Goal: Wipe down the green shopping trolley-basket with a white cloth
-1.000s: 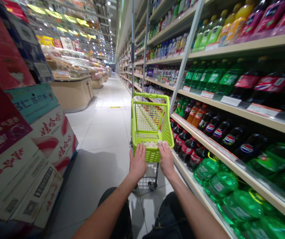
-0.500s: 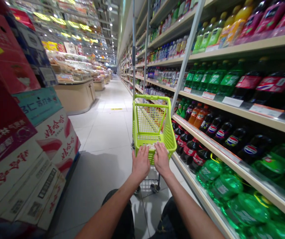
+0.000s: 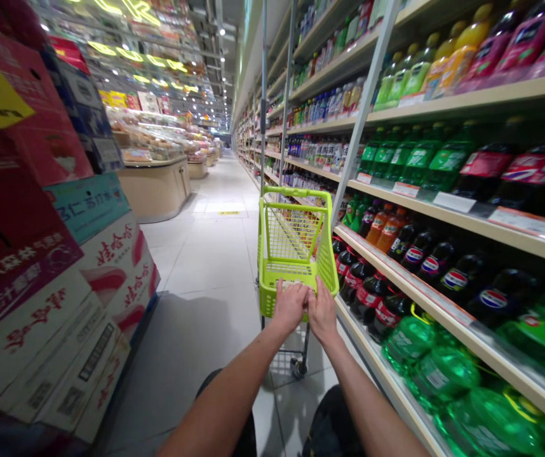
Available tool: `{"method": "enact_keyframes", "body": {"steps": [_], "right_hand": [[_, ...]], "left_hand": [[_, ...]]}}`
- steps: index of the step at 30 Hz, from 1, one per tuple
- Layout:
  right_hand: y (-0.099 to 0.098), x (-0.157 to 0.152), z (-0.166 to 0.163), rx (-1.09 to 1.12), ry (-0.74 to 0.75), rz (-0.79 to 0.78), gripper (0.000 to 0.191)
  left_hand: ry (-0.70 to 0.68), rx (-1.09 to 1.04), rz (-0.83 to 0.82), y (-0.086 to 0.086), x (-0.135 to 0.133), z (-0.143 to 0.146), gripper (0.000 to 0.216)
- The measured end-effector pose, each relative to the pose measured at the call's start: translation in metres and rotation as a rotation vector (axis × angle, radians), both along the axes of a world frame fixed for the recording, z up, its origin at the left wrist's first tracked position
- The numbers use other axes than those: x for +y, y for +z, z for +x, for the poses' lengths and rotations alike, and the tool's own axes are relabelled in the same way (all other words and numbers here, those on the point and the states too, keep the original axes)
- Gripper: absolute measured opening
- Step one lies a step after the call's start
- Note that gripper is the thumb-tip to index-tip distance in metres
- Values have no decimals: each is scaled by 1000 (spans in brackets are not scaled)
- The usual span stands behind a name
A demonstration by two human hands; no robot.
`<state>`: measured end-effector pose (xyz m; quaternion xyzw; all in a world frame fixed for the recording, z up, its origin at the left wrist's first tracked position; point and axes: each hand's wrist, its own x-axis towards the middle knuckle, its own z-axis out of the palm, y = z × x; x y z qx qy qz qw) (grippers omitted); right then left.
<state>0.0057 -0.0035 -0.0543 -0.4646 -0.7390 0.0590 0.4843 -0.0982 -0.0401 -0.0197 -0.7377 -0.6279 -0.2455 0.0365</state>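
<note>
1. I have the green cart [image 3: 286, 271] in the middle of the view, upright on the floor [image 3: 201, 254], near edge towards me, with the drink shelves [image 3: 444, 292] just beside it on the right.
2. My left hand [image 3: 292, 309] is at the near rim, palm down, its fingers bent and close together. My right hand [image 3: 322, 312] meets it there, fingers straighter, pointing away from me. I make out little gap between the two hands.
3. A pale patch [image 3: 288, 283] shows by the left fingers; I cannot tell whether either hand has hold of it, or of the rim itself.
4. The step, as I judge it, is close two-handed work at that rim. I would press lightly and evenly, let one hand steady the cart while the other works, and avoid any forward push, since a wheeled cart could roll easily.
5. I would keep the right elbow clear of the shelf edge.
6. Both thumbs and the fingers' undersides are largely hidden from me. The forearms cover part of the cart's lower frame; only one wheel [image 3: 298, 368] shows plainly. The carton stack [image 3: 58, 311] on the left is cut off, and the far aisle is blurred.
</note>
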Motion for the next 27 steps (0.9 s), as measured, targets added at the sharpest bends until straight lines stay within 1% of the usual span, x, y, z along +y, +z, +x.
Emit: {"method": "enact_keyframes", "body": {"steps": [2, 5, 8, 12, 14, 16, 19, 21, 24, 27], "right_hand": [[-2, 1, 5, -62, 2, -5, 50], [0, 2, 9, -79, -3, -4, 50], [3, 2, 5, -105, -17, 28, 48], [-2, 1, 0, -222, -61, 67, 48], [-9, 2, 5, -282, -62, 74, 50], [-17, 7, 14, -289, -50, 90, 50], [-29, 17, 25, -353, 23, 132, 51], [-34, 21, 32, -370, 43, 162, 54], [-38, 26, 47, -365, 40, 207, 57], [-41, 41, 75, -346, 34, 234, 63]], "left_hand": [[-13, -14, 17, 1, -6, -19, 19], [40, -46, 31, 1, -15, -51, 22], [77, -65, 44, -2, -17, -64, 25], [-2, -17, 12, -2, -13, -54, 24], [-40, 32, -35, 3, -12, -51, 23], [-91, 98, -100, 9, -12, -54, 22], [-87, 138, -140, 15, -14, -60, 21], [-82, 145, -157, 16, -16, -58, 22], [-102, 134, -149, 12, -20, -39, 22], [-150, 114, -118, 6, -24, -14, 26]]}}
